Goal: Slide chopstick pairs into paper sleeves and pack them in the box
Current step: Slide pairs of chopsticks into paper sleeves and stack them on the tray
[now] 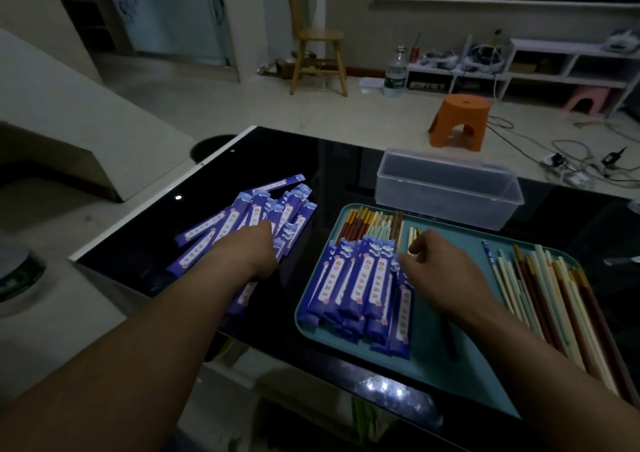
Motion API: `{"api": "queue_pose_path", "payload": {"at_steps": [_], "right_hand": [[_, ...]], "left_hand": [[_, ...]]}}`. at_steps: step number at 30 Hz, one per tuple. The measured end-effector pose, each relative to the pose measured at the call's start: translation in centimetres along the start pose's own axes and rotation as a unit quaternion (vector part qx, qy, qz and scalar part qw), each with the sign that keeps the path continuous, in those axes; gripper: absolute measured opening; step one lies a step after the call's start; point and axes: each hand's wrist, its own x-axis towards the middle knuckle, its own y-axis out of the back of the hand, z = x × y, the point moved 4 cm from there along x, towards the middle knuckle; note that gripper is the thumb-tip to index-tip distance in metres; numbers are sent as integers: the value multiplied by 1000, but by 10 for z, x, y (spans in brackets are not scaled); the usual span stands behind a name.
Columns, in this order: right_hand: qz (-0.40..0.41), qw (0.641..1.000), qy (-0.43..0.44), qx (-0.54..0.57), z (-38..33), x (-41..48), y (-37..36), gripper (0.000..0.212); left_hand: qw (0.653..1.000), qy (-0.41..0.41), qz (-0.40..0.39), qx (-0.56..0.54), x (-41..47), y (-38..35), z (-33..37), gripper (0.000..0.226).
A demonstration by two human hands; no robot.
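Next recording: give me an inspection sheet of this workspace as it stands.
surface: black glass table, teal tray on it.
job's things: empty paper sleeves piled left; filled sleeves and loose chopsticks on tray; clear box behind, apparently empty.
clutter: nothing seen.
grippers: left hand on sleeve pile; right hand at filled sleeves; grips unclear.
cables: tangled cords on floor, far right.
surroundings: orange stool, wooden stool, water bottle.

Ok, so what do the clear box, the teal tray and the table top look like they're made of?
Clear box: most likely thin translucent plastic, since the dark table shows through its cloudy walls and the rim looks moulded.
Teal tray: probably matte plastic, with an even colour, rounded corners and little shine.
Table top: probably black glass or a high-gloss finish, as it mirrors light spots.
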Motion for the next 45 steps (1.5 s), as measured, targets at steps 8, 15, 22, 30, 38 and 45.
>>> {"api": "queue_pose_path", "payload": {"at_steps": [8,15,22,30,38,45], "right_hand": [[24,999,-20,13,17,3,16,20],[26,999,-45,2,36,3,40,14],[-12,997,-60,-48,64,-15,60,21],[23,987,-127,-92,112,-29,102,22],[-57,977,-104,-175,113,-20,69,12],[-61,974,-104,-190,113,-15,62,13]], "left_hand": [[987,-58,105,-105,-5,30,28,32],[939,-147,94,-298,-39,46,114,22],[937,-228,1,-265,-55,18,196,20],[967,-244,-37,-65,-73,-35,242,17],[965,-243,-73,-60,-79,-51,264,17],[959,-255,-99,-72,-81,-52,262,29]]}}
